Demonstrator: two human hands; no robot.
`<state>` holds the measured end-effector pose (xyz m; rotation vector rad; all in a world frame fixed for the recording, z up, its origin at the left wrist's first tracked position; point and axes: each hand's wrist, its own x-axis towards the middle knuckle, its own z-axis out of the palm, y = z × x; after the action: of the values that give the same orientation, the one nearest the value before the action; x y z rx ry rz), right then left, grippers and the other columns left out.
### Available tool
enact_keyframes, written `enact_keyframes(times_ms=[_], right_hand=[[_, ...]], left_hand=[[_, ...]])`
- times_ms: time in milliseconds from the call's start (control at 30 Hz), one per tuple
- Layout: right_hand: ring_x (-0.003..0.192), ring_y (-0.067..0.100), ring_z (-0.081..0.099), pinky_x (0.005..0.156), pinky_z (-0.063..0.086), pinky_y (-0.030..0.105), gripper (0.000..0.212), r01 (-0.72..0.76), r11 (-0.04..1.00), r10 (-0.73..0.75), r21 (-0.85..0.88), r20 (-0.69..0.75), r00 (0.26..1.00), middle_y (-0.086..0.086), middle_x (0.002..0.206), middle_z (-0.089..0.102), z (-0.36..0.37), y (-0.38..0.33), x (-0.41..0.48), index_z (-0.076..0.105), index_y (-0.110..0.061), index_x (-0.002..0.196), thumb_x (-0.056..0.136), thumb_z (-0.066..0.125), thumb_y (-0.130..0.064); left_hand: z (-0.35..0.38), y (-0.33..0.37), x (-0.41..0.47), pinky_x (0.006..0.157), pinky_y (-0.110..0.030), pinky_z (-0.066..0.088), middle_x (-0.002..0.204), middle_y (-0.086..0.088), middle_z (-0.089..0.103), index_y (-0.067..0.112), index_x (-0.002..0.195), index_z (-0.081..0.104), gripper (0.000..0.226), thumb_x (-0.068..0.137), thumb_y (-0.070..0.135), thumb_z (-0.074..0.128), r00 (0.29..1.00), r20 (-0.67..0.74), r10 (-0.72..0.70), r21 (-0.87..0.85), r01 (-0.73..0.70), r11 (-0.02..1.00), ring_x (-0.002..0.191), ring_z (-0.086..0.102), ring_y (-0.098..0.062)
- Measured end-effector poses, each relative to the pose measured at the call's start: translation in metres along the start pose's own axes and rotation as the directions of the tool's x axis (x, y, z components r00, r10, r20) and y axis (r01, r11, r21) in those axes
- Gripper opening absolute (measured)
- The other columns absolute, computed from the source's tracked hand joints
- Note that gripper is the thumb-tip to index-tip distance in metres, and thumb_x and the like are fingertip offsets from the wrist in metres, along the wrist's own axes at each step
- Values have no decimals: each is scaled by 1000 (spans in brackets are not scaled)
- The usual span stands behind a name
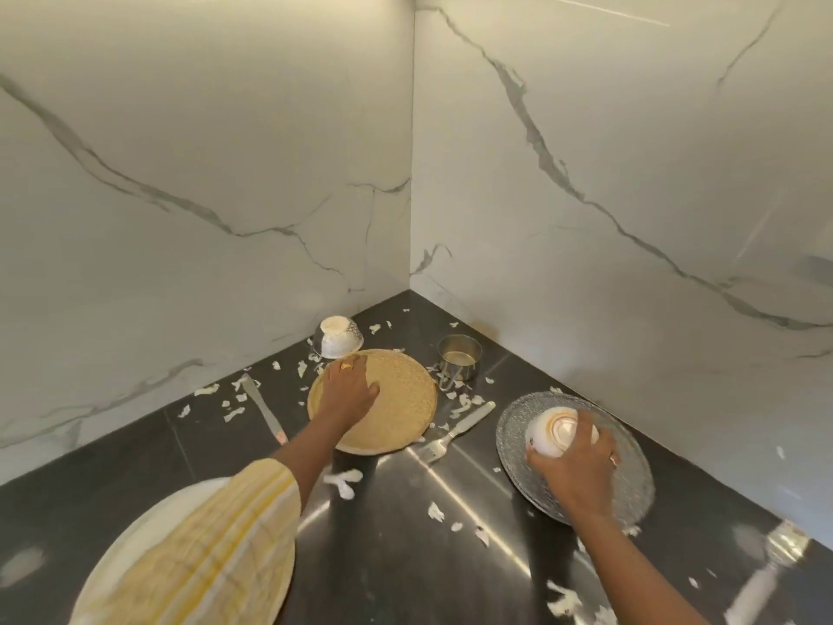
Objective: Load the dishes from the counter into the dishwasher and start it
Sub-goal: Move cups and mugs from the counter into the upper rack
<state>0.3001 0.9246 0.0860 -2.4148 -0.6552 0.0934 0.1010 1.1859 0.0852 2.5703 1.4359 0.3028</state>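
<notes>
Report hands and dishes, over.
Left hand on woven plate. Right hand grips upturned bowl on glass plate. Scraps litter counter.

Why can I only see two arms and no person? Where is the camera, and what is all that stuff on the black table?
The camera sits on the person's head and looks down, so you see only their arms, as if through their own eyes. There is just this one picture. The left hand rests on a round woven plate. The right hand grips an upside-down white bowl that sits on a grey glass plate. On the black counter there are also a fork, a knife, a small steel cup, another upside-down bowl by the wall, a big white plate partly under the sleeve, and lots of little white scraps. No dishwasher shows here.
</notes>
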Motion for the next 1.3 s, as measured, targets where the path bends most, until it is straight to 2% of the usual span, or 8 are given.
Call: enact_keyframes(times_ms=[200,533,700,800,867,967,1100,1300], right_hand=[[114,42,41,88,46,46,93,76,997,-76,-12,-44,996,22,134,30,33,-35,14,28,-17,142,67,78,-42],[117,42,37,92,45,49,99,36,999,-40,-32,-115,993,16,135,26,40,-9,37,29,-20,141,60,82,-39],[116,43,38,91,45,50,102,36,999,-39,-21,-133,990,17,135,27,41,-3,37,31,-20,141,56,85,-36],[113,43,40,89,45,49,102,60,997,-65,-44,-131,989,18,130,30,36,-7,35,32,-19,141,56,85,-36],[113,43,40,89,46,50,101,80,995,-87,-60,-133,987,20,129,31,32,-13,31,32,-18,141,56,84,-38],[115,44,40,91,45,50,103,133,991,-136,-32,-117,984,22,130,33,27,-26,17,32,-15,141,56,85,-38],[126,38,33,101,36,46,111,167,986,-167,3,7,986,21,139,32,19,-45,-18,20,-9,145,59,83,-42],[113,40,47,93,43,44,110,284,959,-282,-23,64,957,23,126,45,12,-60,-75,34,4,137,53,83,-49]], left_hand=[[-10,-42,91,104,-42,33,131,-20,47,-1,133,35,75,83,48,61,906,-11,-423,-213,411,886,123,43,-36],[10,-59,144,101,-43,35,137,-16,42,6,140,25,104,63,47,81,883,145,-447,-254,470,845,126,42,-36],[7,-57,143,104,-43,35,133,-17,47,3,137,30,100,64,52,79,872,88,-482,-263,487,833,124,45,-35],[-12,-48,135,100,-44,42,131,-18,49,2,133,37,98,62,57,77,798,107,-593,-561,541,627,121,48,-35],[-28,-41,124,89,-42,51,129,-17,52,2,132,40,96,63,56,77,759,246,-602,-809,503,304,114,53,-34],[-57,-29,91,78,-38,52,119,-18,56,-1,127,45,97,58,59,77,787,459,-413,-876,480,-59,101,57,-32],[-71,-4,18,90,-41,40,99,-15,55,4,111,45,61,78,52,64,769,596,-231,-803,577,-151,88,53,-28],[-48,27,-86,73,-38,55,102,-13,62,1,117,54,66,68,36,80,795,534,-286,-840,537,-77,86,59,-28]])
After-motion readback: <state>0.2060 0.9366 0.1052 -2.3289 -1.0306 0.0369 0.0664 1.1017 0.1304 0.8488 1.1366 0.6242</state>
